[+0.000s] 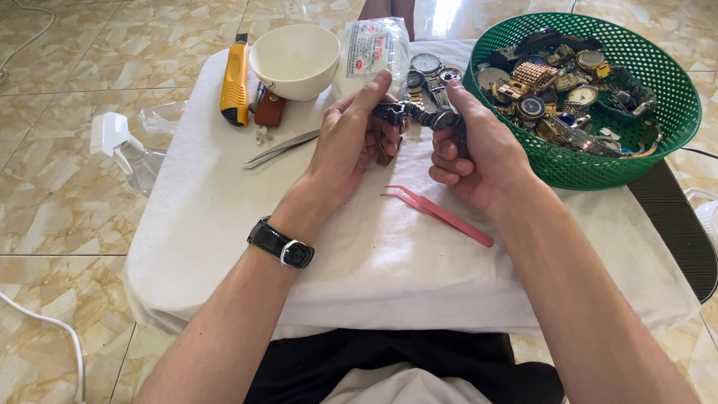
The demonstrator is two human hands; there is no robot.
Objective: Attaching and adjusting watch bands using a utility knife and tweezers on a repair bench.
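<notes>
Both my hands hold one dark metal wristwatch (419,114) above a white cloth-covered table (224,202). My left hand (351,138), with a black watch on its wrist, grips the left end of the band between thumb and fingers. The right end is pinched by my right hand (471,150), fingers curled around it. Pink tweezers (441,213) lie on the cloth just below my hands. Steel tweezers (280,148) lie to the left of my left hand.
A green plastic basket (673,112) full of several watches stands at the right. At the back are a white bowl (295,60), a yellow utility knife (235,78), a brown leather piece (269,108), a white packet (374,52) and loose watches (428,66). A spray bottle (123,150) lies on the tiled floor.
</notes>
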